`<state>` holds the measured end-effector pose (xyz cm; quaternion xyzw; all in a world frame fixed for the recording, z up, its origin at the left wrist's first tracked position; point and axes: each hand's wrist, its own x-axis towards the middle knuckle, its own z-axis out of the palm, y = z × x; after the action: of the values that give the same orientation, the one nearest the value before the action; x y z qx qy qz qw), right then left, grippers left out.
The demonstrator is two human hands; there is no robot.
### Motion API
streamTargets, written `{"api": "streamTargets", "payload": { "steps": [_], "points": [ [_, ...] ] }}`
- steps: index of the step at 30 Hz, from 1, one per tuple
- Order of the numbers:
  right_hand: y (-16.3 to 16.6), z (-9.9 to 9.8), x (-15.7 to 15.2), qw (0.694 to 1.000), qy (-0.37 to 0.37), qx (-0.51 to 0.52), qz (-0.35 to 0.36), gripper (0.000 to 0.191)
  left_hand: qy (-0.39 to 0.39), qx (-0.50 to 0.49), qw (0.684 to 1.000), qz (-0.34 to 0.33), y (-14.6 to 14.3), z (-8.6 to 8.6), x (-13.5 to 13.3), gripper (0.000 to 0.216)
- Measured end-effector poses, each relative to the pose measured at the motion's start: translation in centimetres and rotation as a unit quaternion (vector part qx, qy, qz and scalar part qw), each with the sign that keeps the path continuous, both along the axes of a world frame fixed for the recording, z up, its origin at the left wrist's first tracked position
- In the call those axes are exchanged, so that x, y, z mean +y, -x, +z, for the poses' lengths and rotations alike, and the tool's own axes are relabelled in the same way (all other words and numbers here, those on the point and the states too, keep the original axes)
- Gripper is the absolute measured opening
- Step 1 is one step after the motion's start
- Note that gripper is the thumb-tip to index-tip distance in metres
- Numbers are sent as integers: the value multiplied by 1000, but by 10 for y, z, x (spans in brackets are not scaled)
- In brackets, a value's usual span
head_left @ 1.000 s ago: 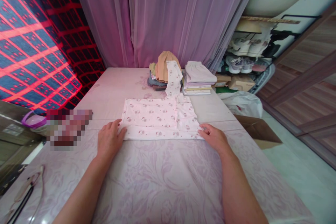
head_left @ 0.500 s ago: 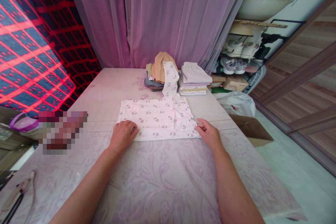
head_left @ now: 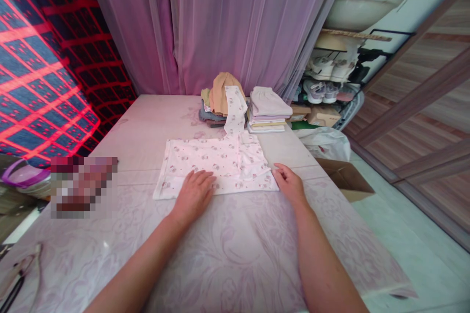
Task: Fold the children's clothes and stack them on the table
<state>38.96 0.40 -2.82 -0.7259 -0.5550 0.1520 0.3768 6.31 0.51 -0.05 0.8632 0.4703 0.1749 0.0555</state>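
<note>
A white shirt [head_left: 205, 156] with a small printed pattern lies partly folded on the cloth-covered table [head_left: 227, 249]. One sleeve [head_left: 235, 107] stretches away from me against a pile of clothes. My left hand [head_left: 195, 190] rests palm down on the near edge of the shirt, with its fingers stretched out. At the right edge of the fabric, my right hand [head_left: 290, 182] has its thumb and forefinger close together on the shirt's border; its other fingers are curled and partly hidden.
Behind the shirt sit a mixed clothes pile [head_left: 216, 100] and a neat folded stack [head_left: 270, 107]. A blurred-out item [head_left: 84, 183] and a cable [head_left: 36, 274] lie at left. Right of the table are an open cardboard box [head_left: 343, 176], a plastic bag [head_left: 326, 142] and a shoe rack [head_left: 323, 68].
My left hand has slid right along the shirt's near edge, uncovering its left corner, and its fingers lie flatter. The right hand stays at the right edge. The view has shifted slightly.
</note>
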Motion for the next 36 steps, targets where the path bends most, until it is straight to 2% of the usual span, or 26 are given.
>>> {"api": "streamTargets", "payload": {
  "steps": [4, 7, 12, 16, 19, 21, 24, 26, 32, 36],
  "points": [
    [-3, -2, -3, 998, -4, 50, 24, 47, 33, 17, 988, -151, -45, -14, -15, 52],
    [-2, -1, -1, 998, -12, 54, 27, 46, 54, 30, 981, -181, -61, -24, -20, 65],
    [1, 5, 11, 998, -27, 32, 41, 45, 51, 28, 982, -181, -59, -31, -21, 65],
    [2, 4, 18, 998, 7, 15, 57, 40, 49, 34, 982, -178, -58, -30, -22, 64],
    [0, -1, 21, 998, 19, 13, 51, 38, 42, 38, 983, -175, -62, -25, -24, 62],
    [-3, -2, 22, 997, 16, 50, 51, 39, 39, 44, 985, -163, -66, -20, -26, 61],
    [-13, 3, 17, 994, 5, 104, 36, 38, 45, 55, 988, -136, -74, -10, -27, 63],
    [-21, 10, 8, 995, 7, 96, 30, 35, 50, 56, 990, -123, -79, -5, -28, 64],
    [-34, 23, -22, 984, 112, 35, 131, 25, 43, 43, 993, -104, -84, -7, -31, 62],
    [-28, 22, -22, 983, 101, 11, 153, 21, 27, 40, 994, -98, -82, -14, -32, 62]
  ]
}}
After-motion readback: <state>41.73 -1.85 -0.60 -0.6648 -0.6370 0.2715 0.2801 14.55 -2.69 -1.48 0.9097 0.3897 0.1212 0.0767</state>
